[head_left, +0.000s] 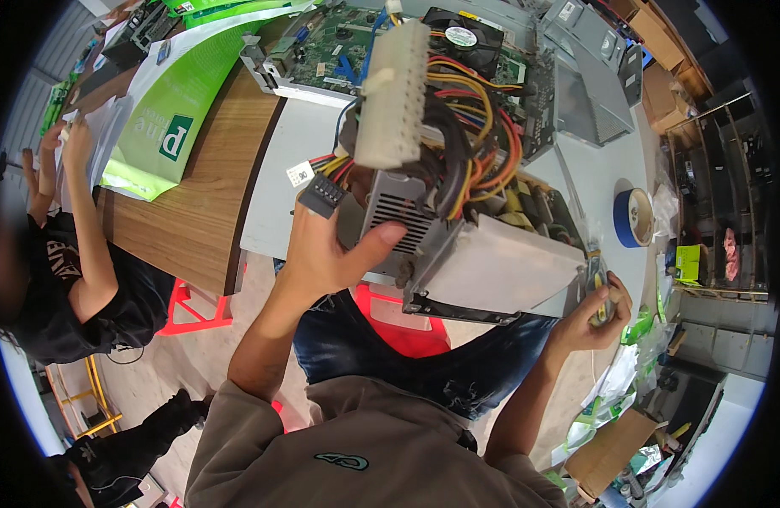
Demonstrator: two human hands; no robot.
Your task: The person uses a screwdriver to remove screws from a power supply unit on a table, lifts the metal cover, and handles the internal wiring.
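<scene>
My left hand is closed round the side of a power supply unit, its thumb pressed against the slotted metal casing. The unit is tilted, with its inner parts and a pale sheet exposed on the near side. A thick bundle of coloured cables rises from it. A large white connector stands up in front of the bundle, and a black connector sits above my left fingers. My right hand grips a screwdriver by its yellowish handle, close to the unit's right corner.
Beyond the unit lies an open computer case with a green circuit board and a black fan. A roll of blue tape is at the table's right. A green-white bag lies left, beside a seated person. A red stool is below.
</scene>
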